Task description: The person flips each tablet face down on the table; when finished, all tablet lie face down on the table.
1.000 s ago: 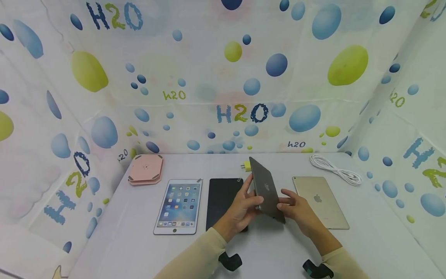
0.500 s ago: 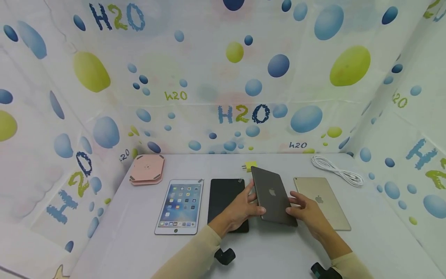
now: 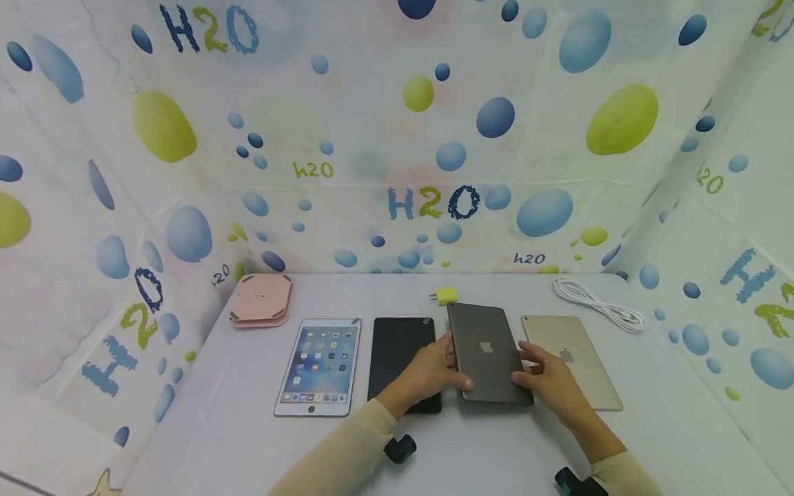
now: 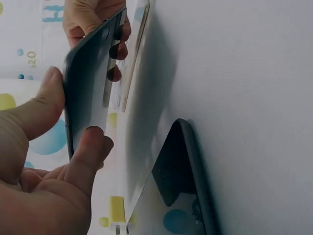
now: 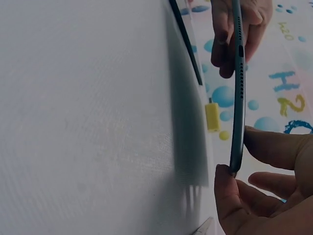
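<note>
A dark grey tablet [image 3: 490,355], back side up with a pale apple logo, is held above the white table between both hands. My left hand [image 3: 431,372] grips its left edge, thumb on the back and fingers underneath, as the left wrist view shows. My right hand [image 3: 552,379] pinches the lower right edge between thumb and fingers. In the right wrist view the tablet [image 5: 238,98] appears edge-on, its port and speaker holes visible, with a gap to the table. A black tablet [image 3: 397,351] lies partly under the left forearm; a gold tablet [image 3: 577,358] lies behind the right hand.
A white tablet [image 3: 319,368] with a lit home screen lies at left. Behind it sits a pink octagonal box [image 3: 260,297]. A yellow plug adapter [image 3: 445,295] is at the back, and a coiled white cable [image 3: 598,303] at back right. Patterned curtains [image 3: 347,124] surround the table.
The dark grey tablet has turned from a steep tilt to lie flatter, its back facing up more, and has come lower. The right hand has moved slightly right with it.
</note>
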`<action>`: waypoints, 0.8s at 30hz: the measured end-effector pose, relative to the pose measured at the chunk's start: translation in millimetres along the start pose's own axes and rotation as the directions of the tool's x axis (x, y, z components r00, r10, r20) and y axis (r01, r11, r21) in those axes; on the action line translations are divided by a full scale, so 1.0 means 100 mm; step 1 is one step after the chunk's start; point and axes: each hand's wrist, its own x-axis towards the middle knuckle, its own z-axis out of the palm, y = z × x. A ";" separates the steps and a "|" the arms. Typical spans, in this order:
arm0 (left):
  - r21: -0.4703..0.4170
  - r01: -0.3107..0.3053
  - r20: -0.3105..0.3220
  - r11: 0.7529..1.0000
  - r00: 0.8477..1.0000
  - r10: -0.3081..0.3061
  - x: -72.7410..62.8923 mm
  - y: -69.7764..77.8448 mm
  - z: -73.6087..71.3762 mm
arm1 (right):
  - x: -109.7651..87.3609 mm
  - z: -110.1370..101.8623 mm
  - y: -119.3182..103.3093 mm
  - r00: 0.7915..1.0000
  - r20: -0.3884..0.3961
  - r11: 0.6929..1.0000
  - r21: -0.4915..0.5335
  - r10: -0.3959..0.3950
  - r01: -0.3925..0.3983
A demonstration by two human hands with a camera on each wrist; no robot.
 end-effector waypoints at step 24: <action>0.149 0.078 -0.028 0.986 0.997 -0.074 -0.03 0.08 0.18 | 0.10 0.02 0.05 1.000 -0.031 0.986 -0.168 -0.001 -0.004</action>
